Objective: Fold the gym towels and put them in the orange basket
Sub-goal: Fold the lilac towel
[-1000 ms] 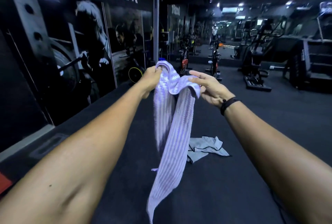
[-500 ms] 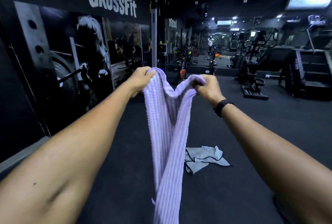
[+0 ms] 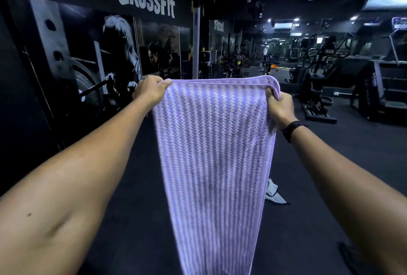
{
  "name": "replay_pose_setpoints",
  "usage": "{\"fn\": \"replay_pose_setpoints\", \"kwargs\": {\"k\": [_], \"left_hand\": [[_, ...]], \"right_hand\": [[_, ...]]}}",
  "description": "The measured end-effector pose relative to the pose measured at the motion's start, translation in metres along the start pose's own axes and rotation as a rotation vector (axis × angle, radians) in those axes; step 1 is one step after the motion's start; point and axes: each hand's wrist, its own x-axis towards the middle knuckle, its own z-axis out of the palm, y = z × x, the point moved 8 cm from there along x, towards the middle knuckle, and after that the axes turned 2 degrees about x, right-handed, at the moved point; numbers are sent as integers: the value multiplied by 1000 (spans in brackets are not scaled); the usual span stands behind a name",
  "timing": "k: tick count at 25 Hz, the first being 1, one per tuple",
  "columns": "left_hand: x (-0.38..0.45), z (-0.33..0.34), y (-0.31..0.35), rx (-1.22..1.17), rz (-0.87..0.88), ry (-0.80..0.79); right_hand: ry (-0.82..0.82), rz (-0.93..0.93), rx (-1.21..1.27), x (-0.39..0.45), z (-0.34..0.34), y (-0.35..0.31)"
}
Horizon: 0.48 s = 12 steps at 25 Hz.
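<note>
Spread wide since half a second ago: purple towel (image 3: 213, 153), earlier bunched between close-set hands, now pulled flat.

Left hand (image 3: 149, 91) pinching top left corner, fingers curled over the hem. Right hand (image 3: 278, 107) gripping top right corner, fingers curled round the folded-over edge; black band (image 3: 291, 129) on that wrist. Hanging lengthwise at arm's length, narrowing toward bottom of view. Grey towel (image 3: 273, 195) crumpled on dark floor (image 3: 136, 219), mostly hidden behind purple one. Orange basket not in view, contents cannot be told. Gym machines (image 3: 317, 89) well behind.
</note>
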Motion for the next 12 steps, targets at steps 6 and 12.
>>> {"fn": "replay_pose_setpoints", "kwargs": {"k": [6, 12], "left_hand": [[5, 22, 1, -227, -12, -160], [-17, 49, 48, -622, 61, -413]], "right_hand": [[-125, -10, 54, -6, 17, -5], [-503, -204, 137, -49, 64, -61]]}}
